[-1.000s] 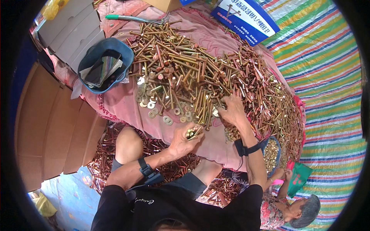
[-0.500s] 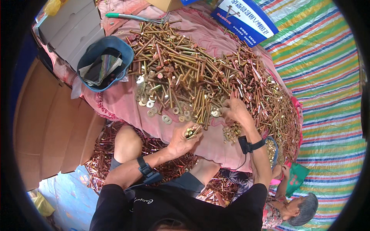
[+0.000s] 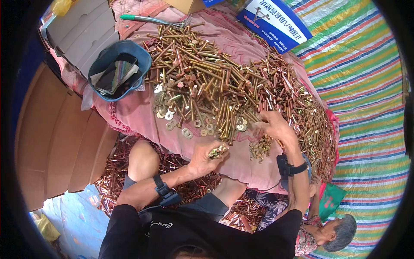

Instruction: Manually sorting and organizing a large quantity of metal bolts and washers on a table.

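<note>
My left hand (image 3: 203,159) is closed around a bundle of brass-coloured bolts (image 3: 217,151), their ends facing up over the pink cloth (image 3: 136,113). My right hand (image 3: 276,126) reaches to the near edge of a large pile of bolts (image 3: 202,69). Its fingers are bent together and slightly blurred; what they pinch, if anything, cannot be made out. Flat washers (image 3: 186,133) lie loose along the pile's near left edge. Below my right hand's fingers sits a small heap of tiny brass-coloured fittings (image 3: 260,148).
A blue plastic tub (image 3: 145,64) with dark items stands left of the pile. A green-handled fork-like tool (image 3: 148,18) and a blue-and-white box (image 3: 276,26) lie beyond. More bolts (image 3: 172,166) surround my legs. Another person (image 3: 321,235) sits at lower right, beside a striped sheet (image 3: 366,142).
My right hand and forearm have shifted slightly right, staying at the pile's near edge. My left hand keeps the bolts, almost unmoved. The other person's arm has moved a little.
</note>
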`<action>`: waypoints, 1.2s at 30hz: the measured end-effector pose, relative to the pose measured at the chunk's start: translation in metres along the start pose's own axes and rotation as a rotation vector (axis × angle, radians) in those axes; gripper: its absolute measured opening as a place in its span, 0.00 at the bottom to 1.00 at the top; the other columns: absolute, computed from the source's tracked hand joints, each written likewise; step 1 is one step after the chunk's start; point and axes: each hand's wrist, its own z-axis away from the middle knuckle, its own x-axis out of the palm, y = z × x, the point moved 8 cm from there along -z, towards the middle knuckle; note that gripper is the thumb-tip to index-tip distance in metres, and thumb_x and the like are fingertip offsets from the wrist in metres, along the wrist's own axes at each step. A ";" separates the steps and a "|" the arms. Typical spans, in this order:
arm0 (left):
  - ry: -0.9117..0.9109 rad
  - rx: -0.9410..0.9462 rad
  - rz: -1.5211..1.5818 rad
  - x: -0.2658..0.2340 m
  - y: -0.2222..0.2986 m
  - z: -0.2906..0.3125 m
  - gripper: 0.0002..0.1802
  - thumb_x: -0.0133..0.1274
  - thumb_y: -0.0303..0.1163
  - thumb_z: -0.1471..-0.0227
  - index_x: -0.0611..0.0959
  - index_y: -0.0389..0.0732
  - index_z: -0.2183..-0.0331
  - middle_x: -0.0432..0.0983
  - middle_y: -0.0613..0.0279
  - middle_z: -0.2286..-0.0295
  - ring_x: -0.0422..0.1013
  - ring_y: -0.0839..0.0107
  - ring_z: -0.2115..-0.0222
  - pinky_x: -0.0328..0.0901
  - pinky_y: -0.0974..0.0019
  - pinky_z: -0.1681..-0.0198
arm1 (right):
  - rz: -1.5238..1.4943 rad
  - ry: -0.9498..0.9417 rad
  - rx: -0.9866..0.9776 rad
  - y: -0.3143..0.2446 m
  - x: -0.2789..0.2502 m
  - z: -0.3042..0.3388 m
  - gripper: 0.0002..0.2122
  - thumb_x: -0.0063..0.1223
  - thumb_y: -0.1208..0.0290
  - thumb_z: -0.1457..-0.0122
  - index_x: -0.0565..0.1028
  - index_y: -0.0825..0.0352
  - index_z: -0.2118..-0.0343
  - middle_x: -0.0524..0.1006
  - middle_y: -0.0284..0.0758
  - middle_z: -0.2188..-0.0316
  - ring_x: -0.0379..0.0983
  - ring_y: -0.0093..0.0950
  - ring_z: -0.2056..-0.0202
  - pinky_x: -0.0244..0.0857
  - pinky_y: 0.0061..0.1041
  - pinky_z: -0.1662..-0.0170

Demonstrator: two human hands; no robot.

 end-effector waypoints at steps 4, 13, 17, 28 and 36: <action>-0.076 0.036 -0.039 -0.001 0.006 0.003 0.15 0.55 0.18 0.52 0.82 0.38 0.59 0.80 0.61 0.69 0.77 0.71 0.69 0.71 0.66 0.63 | 0.313 -0.149 -0.228 -0.070 0.020 0.012 0.08 0.63 0.72 0.45 0.81 0.72 0.66 0.82 0.40 0.75 0.79 0.28 0.74 0.73 0.33 0.67; -0.114 0.037 -0.056 0.004 -0.002 -0.001 0.18 0.55 0.19 0.53 0.81 0.38 0.56 0.80 0.58 0.68 0.78 0.64 0.68 0.71 0.63 0.62 | 0.062 0.092 -0.271 -0.085 0.033 -0.020 0.15 0.62 0.68 0.42 0.80 0.72 0.55 0.82 0.35 0.73 0.77 0.22 0.72 0.69 0.27 0.68; -0.008 -0.043 -0.036 -0.004 -0.005 0.001 0.16 0.58 0.17 0.50 0.82 0.36 0.57 0.78 0.58 0.64 0.77 0.68 0.64 0.71 0.66 0.59 | -0.149 0.388 -0.053 -0.005 0.004 0.003 0.11 0.61 0.71 0.40 0.81 0.73 0.59 0.82 0.34 0.74 0.78 0.20 0.72 0.70 0.24 0.67; -0.010 0.183 -0.221 -0.002 0.011 -0.001 0.14 0.61 0.19 0.54 0.85 0.36 0.61 0.79 0.55 0.67 0.78 0.62 0.68 0.71 0.62 0.64 | 0.012 0.865 -0.087 0.052 -0.025 0.012 0.13 0.59 0.74 0.41 0.79 0.74 0.55 0.79 0.46 0.59 0.79 0.41 0.60 0.73 0.34 0.54; -0.095 0.119 -0.281 0.002 0.011 -0.001 0.18 0.58 0.15 0.52 0.83 0.36 0.57 0.80 0.55 0.67 0.79 0.63 0.66 0.72 0.65 0.62 | 0.390 1.013 -0.324 0.020 -0.097 -0.069 0.19 0.52 0.77 0.39 0.73 0.68 0.44 0.74 0.46 0.51 0.72 0.48 0.50 0.68 0.44 0.47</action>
